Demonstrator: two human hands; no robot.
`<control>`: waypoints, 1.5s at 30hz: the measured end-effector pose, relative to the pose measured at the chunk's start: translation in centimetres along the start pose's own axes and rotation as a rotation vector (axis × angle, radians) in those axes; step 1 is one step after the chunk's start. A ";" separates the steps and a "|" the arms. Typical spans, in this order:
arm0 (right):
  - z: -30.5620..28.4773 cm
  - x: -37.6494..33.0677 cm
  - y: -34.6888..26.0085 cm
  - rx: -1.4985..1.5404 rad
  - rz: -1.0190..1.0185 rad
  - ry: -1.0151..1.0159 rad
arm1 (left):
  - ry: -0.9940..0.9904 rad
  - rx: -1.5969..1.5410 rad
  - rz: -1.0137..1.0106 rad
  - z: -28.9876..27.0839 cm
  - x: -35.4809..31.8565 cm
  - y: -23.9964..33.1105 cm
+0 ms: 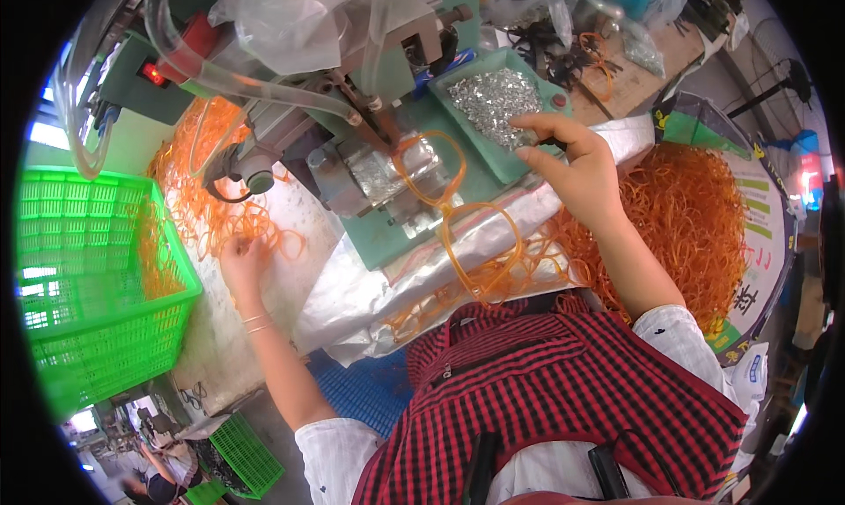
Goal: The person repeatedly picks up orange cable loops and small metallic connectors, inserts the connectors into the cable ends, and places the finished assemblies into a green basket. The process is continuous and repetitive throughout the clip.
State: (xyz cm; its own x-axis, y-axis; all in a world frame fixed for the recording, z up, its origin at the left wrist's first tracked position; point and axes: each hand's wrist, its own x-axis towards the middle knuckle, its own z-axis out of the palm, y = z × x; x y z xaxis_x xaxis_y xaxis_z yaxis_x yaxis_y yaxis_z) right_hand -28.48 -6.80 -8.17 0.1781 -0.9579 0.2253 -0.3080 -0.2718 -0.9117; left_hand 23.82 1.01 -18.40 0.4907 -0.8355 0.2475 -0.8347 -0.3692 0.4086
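My right hand (581,166) reaches over a green tray (503,169) of small silver metal clips (497,105). Its thumb and forefinger are bent but apart at the heap's near edge; I see no clip between them. At the left, my left hand (242,263) curls its fingers into the near edge of a pile of orange rubbery bands (198,157). Between my hands stands a green bench press (352,241). An orange double loop (447,208) hangs from its jaws (383,135) and droops over the front edge toward my apron.
A bright green plastic basket (97,329) stands at the far left with more bands inside. A large heap of orange bands (682,232) fills a round container at my right. Silver sheeting (370,298) covers the front edge. Clear hoses (255,84) cross above the press.
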 end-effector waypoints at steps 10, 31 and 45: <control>5.8 7.0 -5.8 0.371 0.072 -0.226 | 0.084 -0.821 -0.276 -4.6 -0.9 10.1; 4.5 1.8 -7.5 0.289 -0.050 -0.161 | -0.056 -1.273 0.309 -10.6 -9.1 28.6; -2.1 5.7 6.0 -0.190 -0.020 0.124 | -1.014 -1.803 -0.486 -4.3 -11.5 31.6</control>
State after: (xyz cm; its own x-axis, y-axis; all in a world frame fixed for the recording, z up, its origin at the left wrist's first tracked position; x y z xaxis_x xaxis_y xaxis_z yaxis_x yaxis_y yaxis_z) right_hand -31.28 -14.11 -11.59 0.0732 -0.9530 0.2939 -0.4778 -0.2921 -0.8285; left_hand -7.13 0.71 -4.60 -0.2477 -0.9206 -0.3020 0.6869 -0.3867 0.6154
